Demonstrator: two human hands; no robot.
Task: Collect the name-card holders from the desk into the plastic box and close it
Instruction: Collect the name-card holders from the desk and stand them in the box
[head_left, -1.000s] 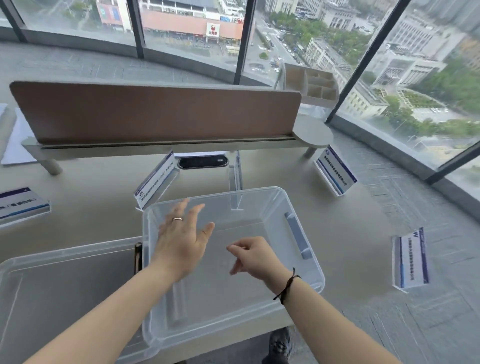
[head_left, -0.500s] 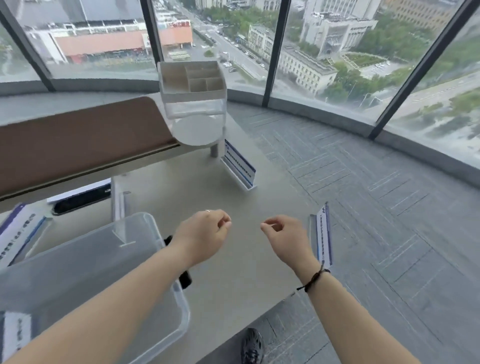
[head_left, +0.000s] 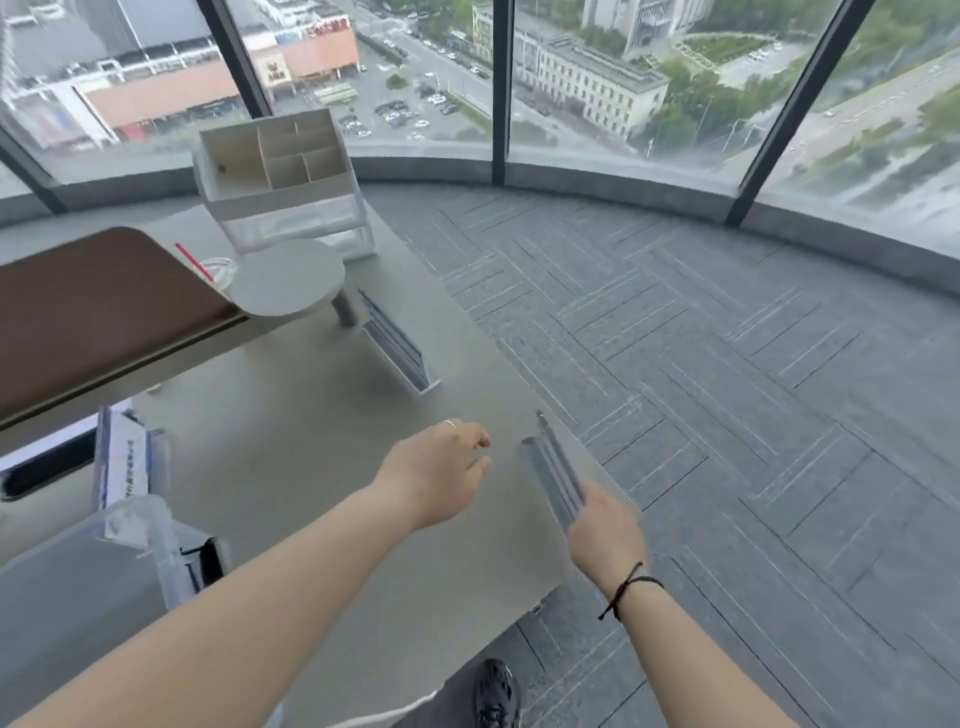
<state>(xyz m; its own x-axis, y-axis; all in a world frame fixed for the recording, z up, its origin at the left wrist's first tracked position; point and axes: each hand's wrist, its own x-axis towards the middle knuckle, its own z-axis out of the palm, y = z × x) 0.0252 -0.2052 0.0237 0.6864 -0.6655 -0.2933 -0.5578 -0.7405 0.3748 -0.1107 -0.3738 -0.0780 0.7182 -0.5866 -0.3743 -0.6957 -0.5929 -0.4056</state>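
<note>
At the desk's 4 o'clock corner, right by the edge, the right hand is closing around the near end of a clear acrylic name-card holder; fingers are wrapping its bottom end, though whether the base is off the desk yet is unclear. The left hand is hovering just at 9 o'clock of that holder, fingers loosely curled, pinching nothing, not touching it.

Other holders are waiting: one standing tilted at 12 o'clock near the round shelf foot, call it the far holder; another, the card holder with printed insert, sitting at 9 o'clock just behind the plastic box. The box is sitting open at 8 o'clock, lid not seen on it.

Handling judgement: the holder is looking light, rigid, smooth acrylic, likely slippery and prone to scratching or cracking if dropped off the edge. Gripping across the two faces near the folded base is probably giving better purchase than pinching the thin top edge. The insert could slide out if tipped.
</note>
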